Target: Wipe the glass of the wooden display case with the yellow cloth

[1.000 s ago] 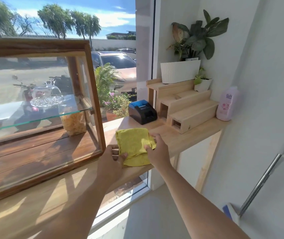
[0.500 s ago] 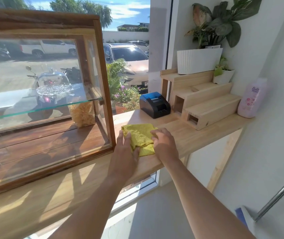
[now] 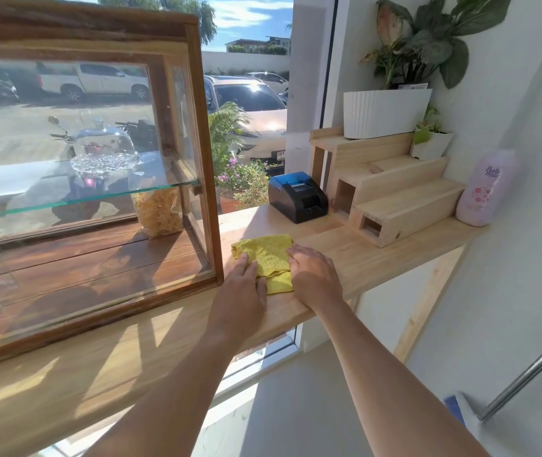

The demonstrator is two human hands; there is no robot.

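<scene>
While both hands (image 3: 243, 285) (image 3: 312, 275) lie flat and open on the yellow cloth (image 3: 268, 255) | I should fold it neatly | glass (image 3: 65, 159) waits at 10 o'clock.

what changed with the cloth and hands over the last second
The yellow cloth, open a second ago, is now folded smaller on the counter; the left hand and right hand lie flat on it. The display case is unmoved.
</scene>
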